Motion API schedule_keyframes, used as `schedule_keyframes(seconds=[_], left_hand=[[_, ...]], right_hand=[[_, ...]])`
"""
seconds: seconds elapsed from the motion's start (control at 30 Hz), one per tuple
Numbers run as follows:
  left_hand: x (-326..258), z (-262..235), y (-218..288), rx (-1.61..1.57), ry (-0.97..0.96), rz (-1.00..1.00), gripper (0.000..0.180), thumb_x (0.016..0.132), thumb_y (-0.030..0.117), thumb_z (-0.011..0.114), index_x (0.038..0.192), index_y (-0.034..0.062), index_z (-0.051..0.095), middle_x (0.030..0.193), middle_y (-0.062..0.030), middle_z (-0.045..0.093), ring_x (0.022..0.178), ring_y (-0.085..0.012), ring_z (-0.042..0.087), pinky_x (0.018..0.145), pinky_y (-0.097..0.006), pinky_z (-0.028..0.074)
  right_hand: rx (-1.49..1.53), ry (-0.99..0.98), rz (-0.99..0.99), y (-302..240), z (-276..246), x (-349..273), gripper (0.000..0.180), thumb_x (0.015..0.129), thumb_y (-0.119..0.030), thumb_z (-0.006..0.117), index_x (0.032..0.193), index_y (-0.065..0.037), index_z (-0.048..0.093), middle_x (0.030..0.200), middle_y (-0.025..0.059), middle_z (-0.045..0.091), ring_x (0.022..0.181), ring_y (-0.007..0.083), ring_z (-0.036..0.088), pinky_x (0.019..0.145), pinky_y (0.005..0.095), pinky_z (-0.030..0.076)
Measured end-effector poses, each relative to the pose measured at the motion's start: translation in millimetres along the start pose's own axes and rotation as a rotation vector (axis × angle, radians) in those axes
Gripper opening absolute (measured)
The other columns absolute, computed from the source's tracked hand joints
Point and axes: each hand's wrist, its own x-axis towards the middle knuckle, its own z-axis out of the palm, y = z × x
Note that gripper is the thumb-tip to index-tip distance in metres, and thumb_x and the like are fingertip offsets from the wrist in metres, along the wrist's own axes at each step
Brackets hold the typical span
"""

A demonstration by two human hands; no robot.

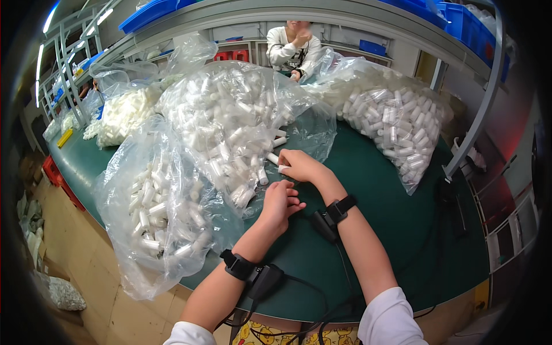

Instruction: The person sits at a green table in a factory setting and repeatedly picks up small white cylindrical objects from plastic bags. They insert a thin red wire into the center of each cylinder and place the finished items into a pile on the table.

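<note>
My right hand reaches over the green table in front of a large clear plastic bag of white plastic cylinders. Its fingers are closed on a small white plastic piece; the exact shape is partly hidden by the fingers. Just beyond those fingertips lies a white cylinder, at the bag's opening. Close below, my left hand is held palm inward with its fingers loosely bent and apart, nothing visible in them. A single cylinder stands out beside the bag's edge, left of both hands.
A smaller clear bag of cylinders hangs over the table's left edge. Another filled bag sits at the right. Black cables trail from wrist straps. A metal post rises at the right, and a person sits across the table.
</note>
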Motion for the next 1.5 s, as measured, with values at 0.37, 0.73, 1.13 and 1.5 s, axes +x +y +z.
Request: schedule_keyframes(seconds=[0.37, 0.73, 1.13, 1.5], left_hand=[[4, -4, -5, -0.047, 0.045, -0.001, 0.033, 0.087, 0.036, 0.043, 0.100, 0.0054, 0.044, 0.080, -0.0077, 0.051, 0.060, -0.0149, 0.050, 0.059, -0.030, 0.047], [0, -1, -2, 0.125, -0.077, -0.012, 0.034, 0.091, 0.038, 0.038, 0.103, 0.0078, 0.047, 0.088, -0.0058, 0.054, 0.064, -0.0128, 0.051, 0.061, -0.027, 0.045], [2, 0, -5, 0.007, -0.112, 0.051, 0.037, 0.093, 0.044, 0.037, 0.097, 0.0090, 0.048, 0.074, 0.0003, 0.050, 0.060, -0.0094, 0.046, 0.057, -0.023, 0.039], [6, -7, -8, -0.039, -0.230, 0.141, 0.042, 0.091, 0.047, 0.038, 0.100, 0.0076, 0.048, 0.076, -0.0011, 0.050, 0.064, -0.0104, 0.047, 0.060, -0.025, 0.040]], right_hand=[[-0.096, -0.398, 0.131, -41, -67, -21, 0.027, 0.068, -0.015, 0.066, 0.092, -0.002, 0.060, 0.085, 0.0111, 0.061, 0.074, 0.0197, 0.060, 0.066, 0.0316, 0.047], [0.030, -0.462, 0.096, -62, -77, -28, 0.033, 0.074, -0.023, 0.065, 0.095, 0.002, 0.058, 0.089, 0.0131, 0.062, 0.073, 0.0166, 0.062, 0.065, 0.0274, 0.050], [0.432, -0.289, 0.123, -48, -71, -20, 0.036, 0.089, -0.031, 0.050, 0.083, 0.002, 0.063, 0.070, 0.0083, 0.063, 0.056, 0.0136, 0.060, 0.056, 0.0247, 0.050], [0.513, -0.159, 0.242, -54, -65, -16, 0.037, 0.087, -0.034, 0.054, 0.075, -0.002, 0.068, 0.066, 0.0044, 0.062, 0.056, 0.0093, 0.053, 0.053, 0.0226, 0.044]])
